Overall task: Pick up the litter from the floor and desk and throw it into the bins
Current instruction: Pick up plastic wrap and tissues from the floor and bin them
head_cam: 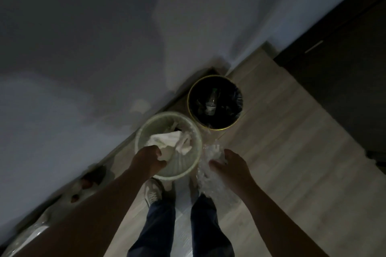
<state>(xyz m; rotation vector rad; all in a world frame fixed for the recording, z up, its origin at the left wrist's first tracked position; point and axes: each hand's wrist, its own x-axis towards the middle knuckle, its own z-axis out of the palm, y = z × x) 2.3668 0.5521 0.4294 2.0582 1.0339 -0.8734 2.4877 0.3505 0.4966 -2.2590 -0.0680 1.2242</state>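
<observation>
The pale bin [137, 140] stands near-left by the wall, the black bin [189, 98] farther right. Clear plastic wrap [208, 181], likely light, crinkly and slippery, hangs bunched from the gripping right hand [231, 162]; a gathered fistful holds best. The left hand [148, 157] clutches soft crumpled paper [165, 142] over the pale bin.

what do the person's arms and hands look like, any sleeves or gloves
The left hand and right hand wear no gloves. The left forearm and right forearm are bare, no sleeve in view. No watch, bracelet or ring shows, though the picture is dim and blurred.
</observation>
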